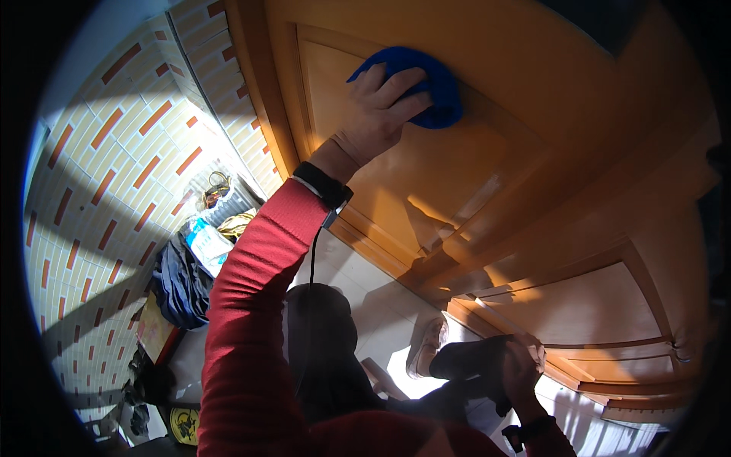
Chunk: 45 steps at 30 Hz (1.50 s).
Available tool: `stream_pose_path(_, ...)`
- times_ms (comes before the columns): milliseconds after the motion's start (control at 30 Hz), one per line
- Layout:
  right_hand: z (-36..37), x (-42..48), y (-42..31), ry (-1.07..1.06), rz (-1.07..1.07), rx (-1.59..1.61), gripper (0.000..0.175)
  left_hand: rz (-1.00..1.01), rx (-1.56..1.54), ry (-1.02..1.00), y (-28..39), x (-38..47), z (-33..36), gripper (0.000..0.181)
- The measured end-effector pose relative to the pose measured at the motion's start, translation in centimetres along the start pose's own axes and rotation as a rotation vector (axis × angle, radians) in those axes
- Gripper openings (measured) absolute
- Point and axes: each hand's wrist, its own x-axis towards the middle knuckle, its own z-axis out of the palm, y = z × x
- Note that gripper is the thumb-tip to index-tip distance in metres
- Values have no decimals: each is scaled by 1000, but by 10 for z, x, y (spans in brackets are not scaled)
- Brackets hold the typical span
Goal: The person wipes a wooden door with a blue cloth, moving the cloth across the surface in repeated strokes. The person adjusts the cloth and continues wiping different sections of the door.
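My left hand [385, 108] presses a blue cloth [440, 97] flat against the upper panel of an orange-brown wooden door [365, 165]. Its fingers are spread and bent over the cloth, which shows beyond the fingertips. A red sleeve and a dark wristband cover the left forearm. Low on the right, my right hand [522, 365] rests at my bent knee, in dark trousers [468, 360]. Shadow covers its fingers, so whether it holds anything is unclear. Sunlight and arm shadows fall across the door's lower part.
On the left stands a wall of cream and red brick-pattern tiles [154, 148]. Against it are a dark blue bundle of fabric [181, 283], a white and blue packet [207, 243] and other items. A light tiled floor [342, 257] lies below the door. Another panelled wooden section [577, 308] is at right.
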Motion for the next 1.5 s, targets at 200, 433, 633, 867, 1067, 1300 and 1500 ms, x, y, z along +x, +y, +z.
stream_pose_path(200, 2, 6, 2, -53, -44, 11, 30, -165, 82, 60, -70, -29, -19, 49)
stream_pose_path(433, 4, 10, 5, -81, -82, -42, 28, -439, 56, 263, -122, -53, -13, 42)
stream_pose_path(633, 4, 14, 10, -93, -89, -55, 28, -495, 100, 278, -145, -69, -9, 41)
stream_pose_path(867, 7, 21, 6, -111, -95, -24, 26, -637, 120, 360, -118, -109, 11, 35)
stream_pose_path(1067, 6, 30, -3, -147, -116, -69, 26, -956, 23, 134, -65, -229, 27, 38)
stream_pose_path(1300, 9, 32, -15, -135, -162, -85, 26, -1259, -237, -763, -52, -317, -22, 43)
stream_pose_path(1500, 0, 68, -76, -215, -127, 272, 28, -1752, -1079, -221, -48, -214, -67, 48)
